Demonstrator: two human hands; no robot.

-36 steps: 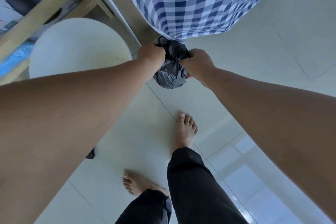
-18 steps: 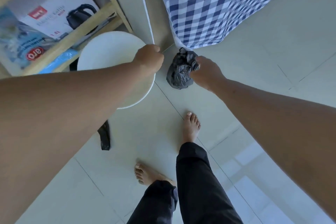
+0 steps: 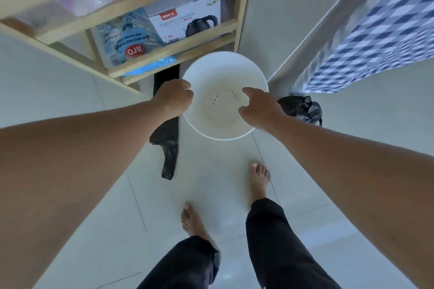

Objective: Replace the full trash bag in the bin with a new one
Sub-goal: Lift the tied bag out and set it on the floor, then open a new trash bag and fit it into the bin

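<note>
The head view looks down at a round white plastic bin (image 3: pixel 244 73) standing unlined on the pale tiled floor (image 3: pixel 223 195), with the left hand (image 3: pixel 175 101) curled in a grip on its left rim. The right hand (image 3: pixel 258 110) hovers over the opening, fingers loosely bent, holding nothing. A tied, full black trash bag (image 3: pixel 301 108) sits on the floor just right of the bin, and a flat, folded black plastic bag (image 3: pixel 168 141) lies at its left by the wooden shelf (image 3: pixel 173 48).

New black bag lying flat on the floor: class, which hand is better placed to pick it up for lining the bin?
Probably the left hand. It is at the bin rim directly above the new bag. The right hand is over the bin's far side, nearer the full bag.
</note>
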